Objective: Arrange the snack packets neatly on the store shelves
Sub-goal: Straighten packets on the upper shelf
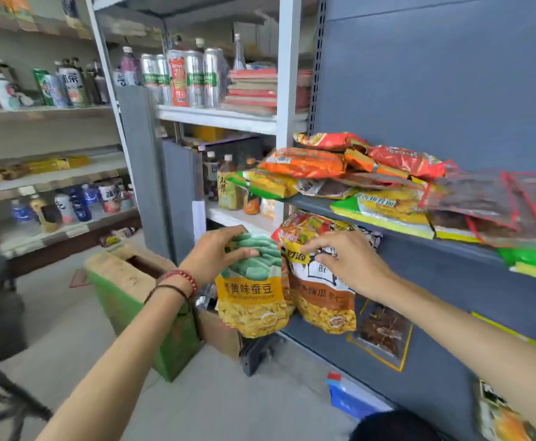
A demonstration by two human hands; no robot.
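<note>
Two bare forearms reach from the bottom of the frame toward a grey shelving unit (419,90) in a small store, where snack packets are being put in order. On its upper shelf (451,249) a loose pile of packets (371,173) lies flat and overlapping, some hanging past the front lip. At the left end of the lower shelf (445,370) two packets are held upright, side by side and touching: a green-and-yellow packet (254,300) of broad beans and an orange packet (324,303) of kernels. The left hand (219,249) grips the top of the green-and-yellow packet, fingers curled over it and thumb across the front. The right hand (346,262) pinches the upper edge of the orange packet between thumb and fingertips. A beaded bracelet (184,276) circles the left wrist. The step in hand appears to be squaring up this pair. Doing it well likely means keeping both faces forward and seating both bottoms fully on the shelf, since the left packet seems to sit past its end. Each hand should let go only once its packet stands alone, as soft pouches slump easily.
</note>
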